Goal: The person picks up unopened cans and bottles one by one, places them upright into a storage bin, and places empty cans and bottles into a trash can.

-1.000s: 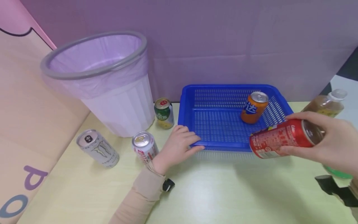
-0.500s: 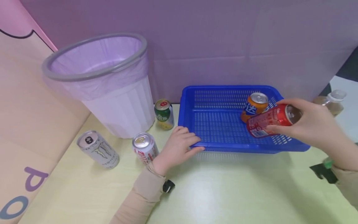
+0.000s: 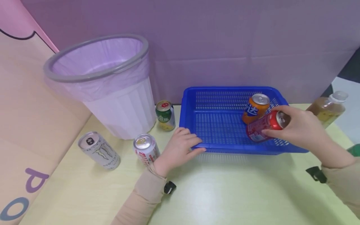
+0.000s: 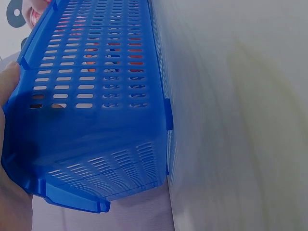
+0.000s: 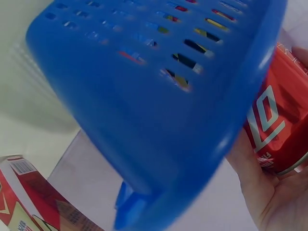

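In the head view my right hand (image 3: 302,128) grips a red soda can (image 3: 262,127) by its top end and thumb side. The can lies tilted inside the right part of the blue plastic basket (image 3: 222,147), close against an orange soda can (image 3: 255,109) that stands there. The right wrist view shows the red can (image 5: 281,113) in the palm, beyond the basket's corner. My left hand (image 3: 180,147) holds the basket's front-left rim, fingers curled over it; a fingertip shows at the rim (image 4: 9,79) in the left wrist view.
Left of the basket stand a green can (image 3: 165,115), a white can (image 3: 146,149) and a grey-white can (image 3: 99,150). A lined white bin (image 3: 123,106) is behind them. A clear bottle (image 3: 327,107) stands at right. The right wrist view shows a red carton (image 5: 36,197).
My right hand has carried the red can leftward and lowered it into the basket beside the orange can. The left hand has stayed on the rim.
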A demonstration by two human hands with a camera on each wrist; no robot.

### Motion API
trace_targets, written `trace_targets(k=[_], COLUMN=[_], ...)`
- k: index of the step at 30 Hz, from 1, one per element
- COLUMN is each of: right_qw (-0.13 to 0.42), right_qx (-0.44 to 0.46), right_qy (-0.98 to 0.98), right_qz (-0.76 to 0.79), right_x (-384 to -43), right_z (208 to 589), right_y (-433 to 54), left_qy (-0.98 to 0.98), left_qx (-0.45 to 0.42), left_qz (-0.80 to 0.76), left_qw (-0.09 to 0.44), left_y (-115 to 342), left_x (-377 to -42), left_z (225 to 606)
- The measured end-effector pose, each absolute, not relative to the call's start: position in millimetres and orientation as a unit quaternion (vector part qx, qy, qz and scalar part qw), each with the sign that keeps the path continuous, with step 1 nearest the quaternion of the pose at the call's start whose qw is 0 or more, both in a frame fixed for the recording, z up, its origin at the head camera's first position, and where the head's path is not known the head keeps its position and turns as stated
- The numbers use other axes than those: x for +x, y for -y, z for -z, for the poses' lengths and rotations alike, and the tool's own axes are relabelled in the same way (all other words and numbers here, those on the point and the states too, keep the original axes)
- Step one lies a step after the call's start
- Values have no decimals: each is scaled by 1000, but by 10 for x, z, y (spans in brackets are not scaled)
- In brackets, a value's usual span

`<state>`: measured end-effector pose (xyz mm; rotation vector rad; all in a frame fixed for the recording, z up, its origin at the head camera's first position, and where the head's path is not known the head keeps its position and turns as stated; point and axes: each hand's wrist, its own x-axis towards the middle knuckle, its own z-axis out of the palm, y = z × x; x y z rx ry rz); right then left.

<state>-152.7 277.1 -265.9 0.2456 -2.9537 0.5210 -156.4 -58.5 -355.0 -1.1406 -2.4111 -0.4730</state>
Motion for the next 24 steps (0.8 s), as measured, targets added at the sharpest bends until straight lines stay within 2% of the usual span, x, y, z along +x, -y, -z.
trace_targets(k=[24], right_qw=[78], right_qx=[76], right_qy=[978], right_qz=[-179], right_x=[-1695], right_z=[2984], right_y=[-2873], left_qy=[869], left_qx=[-410], left_qz=[169], left_qw=[219], left_y=[581], left_x=[-1551], left_z=[3532])
